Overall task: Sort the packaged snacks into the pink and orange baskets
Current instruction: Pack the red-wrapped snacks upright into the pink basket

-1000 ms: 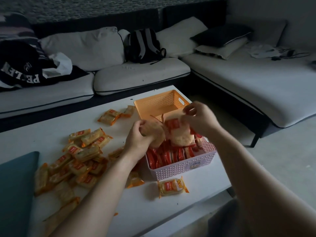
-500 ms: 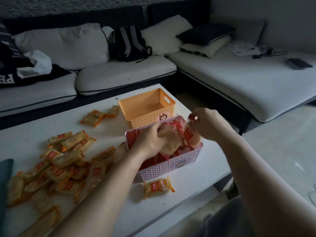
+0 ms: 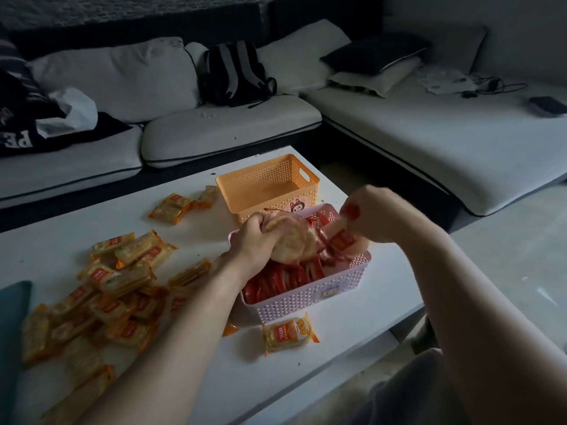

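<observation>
Head view, looking down over both forearms at a white table (image 3: 61, 216) in dim light. The left hand (image 3: 253, 240) has its fingers curled round a round pale snack (image 3: 294, 240) in a clear wrapper, which bulges out past the knuckles to the right. The right hand (image 3: 380, 214) pinches the top edge of a red-wrapped snack (image 3: 336, 230) between thumb and fingertips, and the packet hangs below the hand, slanting down to the left. The two packets sit close together, just beside each other. Both are held right over the pink basket (image 3: 310, 302).

That basket stands near the table's right end, its lattice wall facing the near side, and is packed with red packets (image 3: 285, 280) standing on edge. The orange basket (image 3: 260, 179) sits just beyond it on the far side, touching or nearly so; no packet shows inside it.

To the left of the left forearm lies a loose heap of orange packets (image 3: 122, 289), each showing a pale cracker and a red label. Two more orange packets (image 3: 178, 207) lie apart, left of the orange basket. A single yellow packet (image 3: 288, 332) lies flat just in front of the pink basket.

Behind the table runs a pale sofa (image 3: 221, 127) with a dark backpack (image 3: 234, 75) propped against its cushions.
</observation>
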